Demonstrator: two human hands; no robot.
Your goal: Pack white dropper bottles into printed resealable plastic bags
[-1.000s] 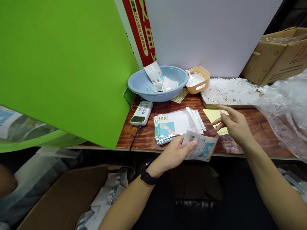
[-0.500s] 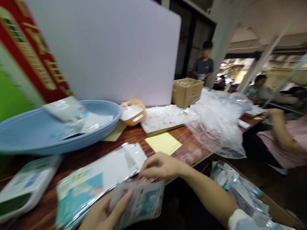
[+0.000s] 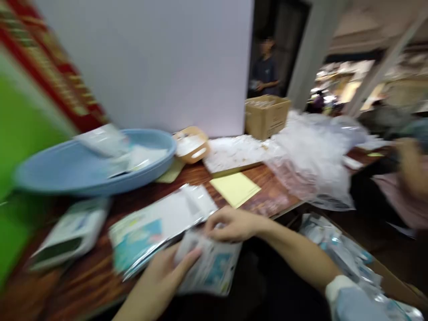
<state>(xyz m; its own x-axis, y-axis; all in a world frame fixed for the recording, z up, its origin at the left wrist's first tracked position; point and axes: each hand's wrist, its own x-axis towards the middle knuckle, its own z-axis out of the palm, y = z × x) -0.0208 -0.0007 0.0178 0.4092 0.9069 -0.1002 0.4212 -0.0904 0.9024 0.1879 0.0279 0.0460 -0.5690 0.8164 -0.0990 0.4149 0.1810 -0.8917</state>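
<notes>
Printed sachet (image 3: 214, 267) — light, floppy, slick; take it by the edges — held at the near tabletop (image 3: 83, 272) edge, just right of the packet stack (image 3: 160, 227). Left hand (image 3: 157, 272) grips it; right hand (image 3: 234, 225) curled over it — grip too blurred to tell.

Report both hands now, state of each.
Left hand: closed, holding a printed packet.
Right hand: fingers curled at the packet's top edge; blurred, grip cannot be told.
</notes>
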